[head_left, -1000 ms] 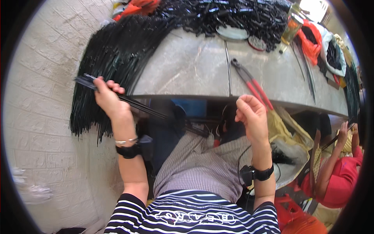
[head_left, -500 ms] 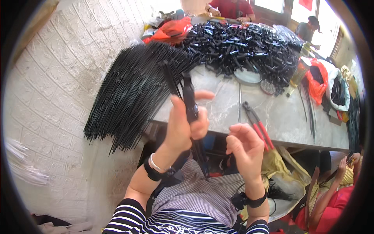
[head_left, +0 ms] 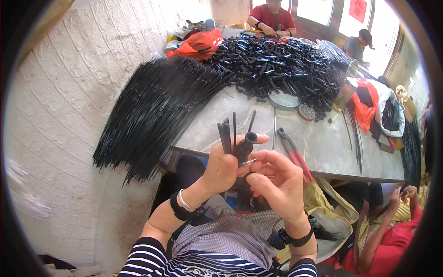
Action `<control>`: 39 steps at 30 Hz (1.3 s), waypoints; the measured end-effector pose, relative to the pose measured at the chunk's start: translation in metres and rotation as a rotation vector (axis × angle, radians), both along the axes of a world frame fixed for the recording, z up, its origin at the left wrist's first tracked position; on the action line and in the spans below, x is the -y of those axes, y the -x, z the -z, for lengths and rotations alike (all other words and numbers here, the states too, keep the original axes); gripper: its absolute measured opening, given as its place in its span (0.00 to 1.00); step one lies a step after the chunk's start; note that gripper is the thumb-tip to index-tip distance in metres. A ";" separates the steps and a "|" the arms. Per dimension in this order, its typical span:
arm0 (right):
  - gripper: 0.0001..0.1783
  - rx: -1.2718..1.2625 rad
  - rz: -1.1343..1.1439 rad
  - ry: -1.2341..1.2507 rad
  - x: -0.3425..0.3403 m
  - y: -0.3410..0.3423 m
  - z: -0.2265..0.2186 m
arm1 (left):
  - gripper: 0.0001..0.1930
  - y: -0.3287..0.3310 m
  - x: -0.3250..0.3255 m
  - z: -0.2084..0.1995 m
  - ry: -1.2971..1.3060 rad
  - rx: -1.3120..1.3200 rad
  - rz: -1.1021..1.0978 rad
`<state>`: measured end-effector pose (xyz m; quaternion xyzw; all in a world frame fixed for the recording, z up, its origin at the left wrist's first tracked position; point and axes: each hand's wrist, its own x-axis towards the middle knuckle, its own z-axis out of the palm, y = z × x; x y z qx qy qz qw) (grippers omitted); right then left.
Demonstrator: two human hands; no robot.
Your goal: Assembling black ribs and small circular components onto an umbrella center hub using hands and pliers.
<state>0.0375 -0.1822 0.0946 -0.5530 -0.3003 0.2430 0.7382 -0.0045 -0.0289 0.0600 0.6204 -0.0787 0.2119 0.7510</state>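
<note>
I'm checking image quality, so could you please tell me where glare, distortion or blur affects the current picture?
Head view: windows washed out white; head view: table with its front edge bowed by the fisheye; head view: pale streaks at far left too smeared to identify; head view: small metal piece at the right hand too fine to identify.

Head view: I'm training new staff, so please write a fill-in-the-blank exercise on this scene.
The bare left hand holds thin, straight ____ rods.
The long-handled metal cutter on the grey marbled table has ____ handles.
The white brick-patterned wall rises on the picture's ____ side.
Missing words: black; red; left.
</note>
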 end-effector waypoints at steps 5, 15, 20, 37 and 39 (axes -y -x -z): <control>0.15 -0.060 -0.018 0.030 0.002 0.000 0.004 | 0.47 0.003 -0.002 0.010 -0.079 -0.002 0.062; 0.09 -0.119 -0.099 0.176 0.002 -0.016 0.012 | 0.45 0.000 -0.004 0.027 -0.122 0.078 -0.001; 0.07 0.099 -0.016 0.165 0.001 -0.021 0.011 | 0.45 -0.003 -0.003 0.023 -0.019 -0.027 0.076; 0.16 1.081 0.325 0.143 -0.016 -0.037 0.030 | 0.50 -0.019 -0.012 0.036 0.115 -0.127 0.228; 0.16 0.787 0.211 0.161 -0.014 -0.032 0.023 | 0.46 -0.025 -0.017 0.044 0.147 -0.070 0.250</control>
